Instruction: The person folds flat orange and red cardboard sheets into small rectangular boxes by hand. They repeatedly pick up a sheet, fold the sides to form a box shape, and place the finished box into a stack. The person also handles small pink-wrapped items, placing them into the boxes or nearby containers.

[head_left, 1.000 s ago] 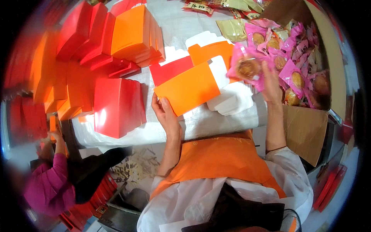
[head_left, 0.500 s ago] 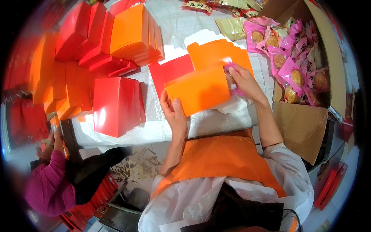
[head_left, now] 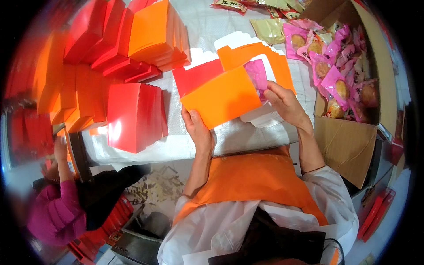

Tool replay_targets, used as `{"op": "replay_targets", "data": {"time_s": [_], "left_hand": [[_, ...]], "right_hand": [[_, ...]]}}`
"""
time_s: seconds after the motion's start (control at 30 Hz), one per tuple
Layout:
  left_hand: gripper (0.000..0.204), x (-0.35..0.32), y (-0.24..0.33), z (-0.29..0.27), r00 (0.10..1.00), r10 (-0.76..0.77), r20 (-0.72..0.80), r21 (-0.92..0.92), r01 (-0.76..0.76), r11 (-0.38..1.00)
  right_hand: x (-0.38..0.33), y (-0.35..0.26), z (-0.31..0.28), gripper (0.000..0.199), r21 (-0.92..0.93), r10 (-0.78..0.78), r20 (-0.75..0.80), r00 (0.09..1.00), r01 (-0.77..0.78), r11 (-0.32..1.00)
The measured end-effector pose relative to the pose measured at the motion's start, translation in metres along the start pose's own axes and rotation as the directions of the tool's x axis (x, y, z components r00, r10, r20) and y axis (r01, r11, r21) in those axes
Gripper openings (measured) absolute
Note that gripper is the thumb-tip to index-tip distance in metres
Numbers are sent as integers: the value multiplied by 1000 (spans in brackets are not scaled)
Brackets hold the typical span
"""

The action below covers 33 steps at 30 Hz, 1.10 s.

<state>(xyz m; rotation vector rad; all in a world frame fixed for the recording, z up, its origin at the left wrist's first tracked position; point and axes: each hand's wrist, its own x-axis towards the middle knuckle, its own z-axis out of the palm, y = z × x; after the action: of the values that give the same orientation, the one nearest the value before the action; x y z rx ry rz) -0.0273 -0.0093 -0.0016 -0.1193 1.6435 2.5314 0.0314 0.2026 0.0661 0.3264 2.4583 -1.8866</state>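
My left hand grips the near corner of a flat orange box and holds it tilted above the white table. My right hand pinches a pink wrapped pastry packet at the box's open right end, partly inside. Under the box lie flat red and orange box blanks with white insides.
Stacks of red and orange boxes crowd the table's left half. A cardboard carton on the right holds several pink packets. Another person in a magenta sleeve works at lower left. Green packets lie at the back.
My right hand took a pink packet from the carton, carried it left to the orange box and is sliding it into the open end. My left hand kept its grip on the box.
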Motion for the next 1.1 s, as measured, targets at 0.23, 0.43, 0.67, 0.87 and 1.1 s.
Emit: {"op": "replay_targets", "data": {"time_s": [0.23, 0.43, 0.67, 0.87, 1.1], "left_hand": [[38, -2, -3, 4, 998, 56, -36, 59, -54, 997], [39, -7, 3, 12, 999, 37, -24, 1, -37, 999], [40, -7, -1, 4, 998, -61, 1, -164, 60, 985], [43, -34, -14, 15, 991, -93, 96, 191, 73, 979], [65, -64, -6, 1, 939, -276, 204, 2, 281, 960]], "right_hand": [[11, -3, -1, 18, -97, 23, -38, 999, -26, 995], [13, 13, 16, 19, 33, -99, -376, 921, 120, 992], [3, -3, 4, 31, 213, 17, -120, 993, 9, 977], [-10, 14, 34, 33, -107, -313, -364, 877, 294, 950], [-11, 19, -4, 29, 218, -152, -103, 983, 171, 961]]}}
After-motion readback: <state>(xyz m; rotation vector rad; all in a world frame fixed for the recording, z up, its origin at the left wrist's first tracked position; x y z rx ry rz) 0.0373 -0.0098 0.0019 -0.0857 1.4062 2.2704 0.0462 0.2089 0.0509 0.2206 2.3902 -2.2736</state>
